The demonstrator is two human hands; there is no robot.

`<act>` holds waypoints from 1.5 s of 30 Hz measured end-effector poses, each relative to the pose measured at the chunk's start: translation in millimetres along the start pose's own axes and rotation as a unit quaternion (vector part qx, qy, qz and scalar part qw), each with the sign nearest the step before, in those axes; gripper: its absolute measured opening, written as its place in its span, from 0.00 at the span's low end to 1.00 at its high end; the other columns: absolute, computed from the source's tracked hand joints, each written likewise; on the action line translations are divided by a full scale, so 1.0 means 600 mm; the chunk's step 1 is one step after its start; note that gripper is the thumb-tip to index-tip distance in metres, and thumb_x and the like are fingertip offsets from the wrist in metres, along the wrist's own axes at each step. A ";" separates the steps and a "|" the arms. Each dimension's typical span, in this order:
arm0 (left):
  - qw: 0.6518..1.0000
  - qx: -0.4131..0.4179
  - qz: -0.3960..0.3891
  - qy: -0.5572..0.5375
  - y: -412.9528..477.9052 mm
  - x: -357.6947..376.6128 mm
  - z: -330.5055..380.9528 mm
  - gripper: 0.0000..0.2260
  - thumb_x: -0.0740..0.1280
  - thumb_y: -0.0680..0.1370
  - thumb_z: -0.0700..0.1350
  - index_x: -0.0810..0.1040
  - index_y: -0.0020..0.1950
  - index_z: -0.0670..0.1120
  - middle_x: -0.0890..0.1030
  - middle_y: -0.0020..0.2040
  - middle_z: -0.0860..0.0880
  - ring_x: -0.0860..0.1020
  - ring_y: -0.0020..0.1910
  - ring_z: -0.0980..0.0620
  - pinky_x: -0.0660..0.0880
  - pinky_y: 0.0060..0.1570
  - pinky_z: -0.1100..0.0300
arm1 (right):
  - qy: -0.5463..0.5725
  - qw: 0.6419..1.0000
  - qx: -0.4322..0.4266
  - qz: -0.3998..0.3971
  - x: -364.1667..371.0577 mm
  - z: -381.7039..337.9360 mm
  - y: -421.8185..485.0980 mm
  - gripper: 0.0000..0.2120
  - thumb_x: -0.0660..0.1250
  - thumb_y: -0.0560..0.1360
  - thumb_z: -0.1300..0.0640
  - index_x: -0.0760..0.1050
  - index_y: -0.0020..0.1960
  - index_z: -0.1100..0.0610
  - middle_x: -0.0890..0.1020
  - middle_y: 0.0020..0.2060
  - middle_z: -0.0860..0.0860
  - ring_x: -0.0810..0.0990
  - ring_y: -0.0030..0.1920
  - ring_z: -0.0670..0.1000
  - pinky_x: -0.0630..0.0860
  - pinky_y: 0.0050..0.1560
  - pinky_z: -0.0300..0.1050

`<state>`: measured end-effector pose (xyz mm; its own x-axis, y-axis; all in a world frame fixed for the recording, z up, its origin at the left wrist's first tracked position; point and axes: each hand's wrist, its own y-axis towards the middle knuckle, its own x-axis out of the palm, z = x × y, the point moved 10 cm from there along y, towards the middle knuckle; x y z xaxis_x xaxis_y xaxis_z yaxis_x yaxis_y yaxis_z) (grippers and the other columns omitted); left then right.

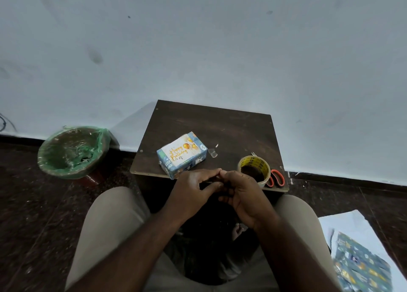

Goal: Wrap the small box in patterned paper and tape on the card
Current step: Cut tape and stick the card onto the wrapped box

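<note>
The small box lies on the dark wooden table, wrapped in blue patterned paper. A white "Happy Birthday" card with gold balloons lies on its top face. My left hand and my right hand meet fingertip to fingertip over the table's front edge, just in front of the box. The fingers of both are curled and pinch something small between them, seemingly a bit of clear tape; it is too small to make out.
A roll of clear tape stands at the table's front right, with orange-handled scissors beside it. A clear scrap lies right of the box. A green-lined bin stands on the floor at the left. Spare patterned paper lies at the lower right.
</note>
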<state>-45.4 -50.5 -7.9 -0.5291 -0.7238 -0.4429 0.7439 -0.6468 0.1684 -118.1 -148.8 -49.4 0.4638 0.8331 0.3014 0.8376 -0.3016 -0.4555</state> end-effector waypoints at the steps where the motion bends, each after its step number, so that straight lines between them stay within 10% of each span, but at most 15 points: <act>1: 1.000 -0.004 0.007 -0.003 -0.001 -0.004 0.000 0.14 0.74 0.76 0.41 0.83 0.61 0.47 0.83 0.52 0.61 0.80 0.53 0.68 0.74 0.55 0.72 | -0.001 1.000 0.002 -0.004 0.004 0.002 -0.001 0.11 0.65 0.79 0.54 0.81 0.51 0.61 0.82 0.42 0.57 0.80 0.40 0.51 0.74 0.41 0.45; 7: 0.993 -0.063 0.029 -0.095 -0.002 -0.014 -0.015 0.07 0.70 0.79 0.42 0.85 0.54 0.49 0.86 0.47 0.60 0.82 0.50 0.66 0.74 0.50 0.73 | -0.041 0.999 -0.018 -0.020 0.006 -0.006 -0.005 0.27 0.64 0.76 0.35 0.83 0.51 0.60 0.83 0.45 0.56 0.81 0.43 0.52 0.74 0.42 0.45; 15: 0.986 -0.116 -0.034 -0.117 0.000 0.015 -0.045 0.06 0.71 0.78 0.46 0.85 0.52 0.46 0.86 0.47 0.52 0.84 0.45 0.56 0.80 0.48 0.62 | -0.264 0.947 -0.183 0.014 -0.001 -0.068 -0.013 0.04 0.72 0.75 0.63 0.83 0.49 0.58 0.86 0.39 0.46 0.83 0.38 0.41 0.75 0.38 0.31; 24: 0.949 -0.197 -0.009 -0.245 -0.005 0.020 -0.068 0.07 0.69 0.79 0.38 0.84 0.55 0.43 0.86 0.42 0.44 0.83 0.32 0.47 0.80 0.38 0.58 | -0.268 0.936 -0.207 0.099 -0.006 -0.074 0.001 0.05 0.70 0.76 0.64 0.84 0.46 0.57 0.86 0.37 0.49 0.85 0.38 0.46 0.79 0.38 0.35; 29: 0.949 -0.195 0.014 -0.249 0.001 0.001 -0.074 0.22 0.70 0.79 0.38 0.70 0.67 0.58 0.86 0.44 0.47 0.83 0.31 0.46 0.80 0.39 0.59 | -0.252 0.940 -0.196 0.118 0.001 -0.067 0.011 0.06 0.70 0.76 0.63 0.83 0.45 0.54 0.87 0.38 0.48 0.86 0.39 0.46 0.79 0.39 0.37; 34: 0.954 -0.210 0.112 -0.181 0.006 -0.060 -0.104 0.10 0.69 0.80 0.44 0.81 0.60 0.45 0.85 0.38 0.48 0.78 0.26 0.51 0.78 0.33 0.59 | -0.190 0.951 -0.192 0.149 -0.016 -0.071 0.020 0.04 0.70 0.77 0.62 0.83 0.48 0.56 0.85 0.36 0.54 0.82 0.36 0.47 0.79 0.38 0.39; 39: 0.927 -0.186 0.320 -0.058 -0.008 -0.161 -0.142 0.05 0.71 0.76 0.41 0.83 0.51 0.48 0.83 0.42 0.51 0.82 0.43 0.51 0.81 0.48 0.48 | -0.271 0.939 -0.191 0.097 0.005 -0.095 0.037 0.06 0.69 0.77 0.63 0.83 0.50 0.54 0.86 0.39 0.50 0.82 0.38 0.45 0.79 0.39 0.36; 45: 0.943 -0.214 0.254 0.011 0.014 -0.141 -0.168 0.24 0.69 0.79 0.47 0.71 0.73 0.42 0.72 0.69 0.44 0.70 0.69 0.47 0.66 0.70 0.53 | -0.353 0.914 -0.200 0.007 0.067 -0.136 0.082 0.05 0.71 0.76 0.64 0.83 0.48 0.55 0.86 0.39 0.50 0.80 0.38 0.43 0.78 0.41 0.41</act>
<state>46.9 29.3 -57.7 -0.0552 -0.9056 -0.4206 0.9983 -0.0581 -0.0058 -34.8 -167.8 8.7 0.2923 0.8767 -0.3821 0.9367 -0.3431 -0.0706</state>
